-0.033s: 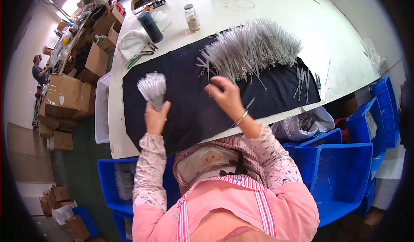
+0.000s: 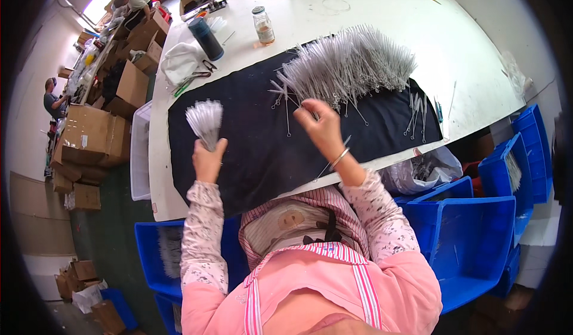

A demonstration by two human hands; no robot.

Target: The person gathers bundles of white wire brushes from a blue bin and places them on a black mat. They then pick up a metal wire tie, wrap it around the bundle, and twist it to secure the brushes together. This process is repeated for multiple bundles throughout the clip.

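My left hand [image 2: 208, 161] is closed around a bundle of thin wire brushes [image 2: 205, 120] with white bristles. The bristle ends fan out above my fingers, over the left part of a black cloth [image 2: 250, 138]. At the front edge of a big pile of similar wire brushes [image 2: 352, 60], my right hand [image 2: 321, 127] has its thumb and fingers curled together; what they pinch, if anything, is too small to make out. One loose brush [image 2: 287, 117] lies left of this hand. Several more brushes [image 2: 418, 117] lie apart on the cloth's right end, their looped wire ends toward me.
A dark bottle [image 2: 206, 38], a glass jar [image 2: 263, 26], a white cloth [image 2: 181, 62] and scissors [image 2: 200, 75] stand or lie on the white table [image 2: 465, 42]. Blue bins [image 2: 471, 245] flank me below its edge. Cardboard boxes [image 2: 89, 135] and two other people are at the left.
My left hand has shifted slightly left with the brush bundle. My right hand has moved a little right and up, closer to the pile's edge.
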